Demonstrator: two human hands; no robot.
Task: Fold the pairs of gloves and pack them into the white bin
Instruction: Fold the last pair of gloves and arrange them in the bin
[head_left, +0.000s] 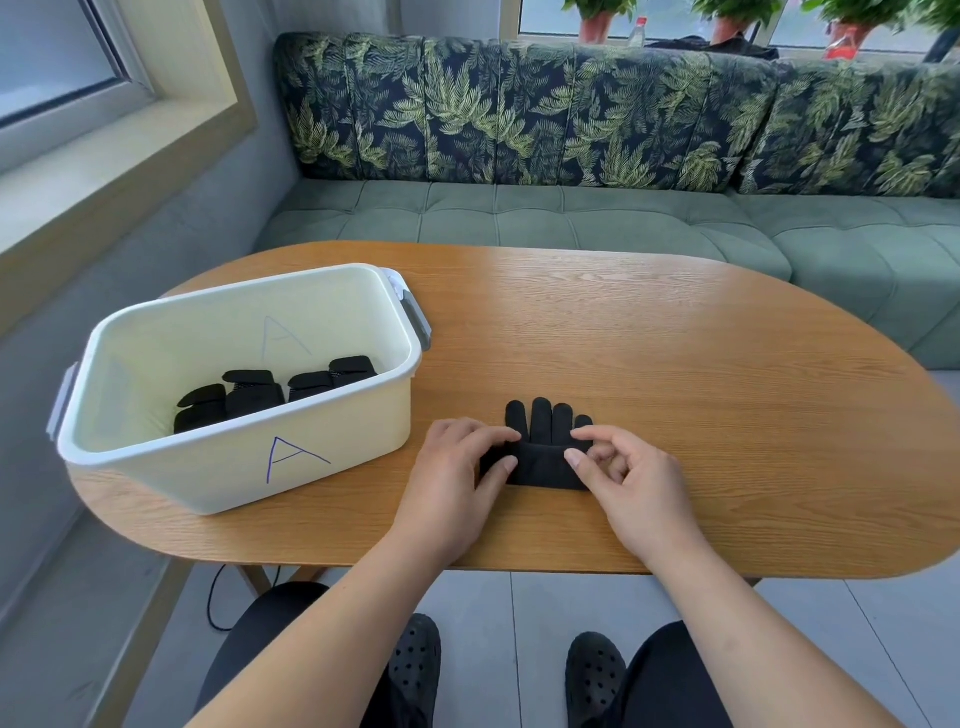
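The black knit gloves (543, 462) lie flat on the bench (675, 338), just in front of the person and near its front edge. The cuff end is folded up into a soft, thick band, and four rounded fingertips stick out beyond it. Whether one glove or a stacked pair lies there cannot be told. The left hand (457, 467) pinches the left end of the band between thumb and forefinger, and the right hand (623, 478) pinches the right end the same way, its other fingers curled. To the left on the bench, well apart from the gloves, stands the white bin (182, 478), a smooth plastic tub with rounded corners, two grey side handles and a blue letter A drawn on its front wall. Inside it lie what look like three folded black glove bundles (249, 395), close together on the bottom. The bench is an oval of orange-brown wood grain. Beyond it is a tufted green sofa (519, 213) with leaf-print back cushions.
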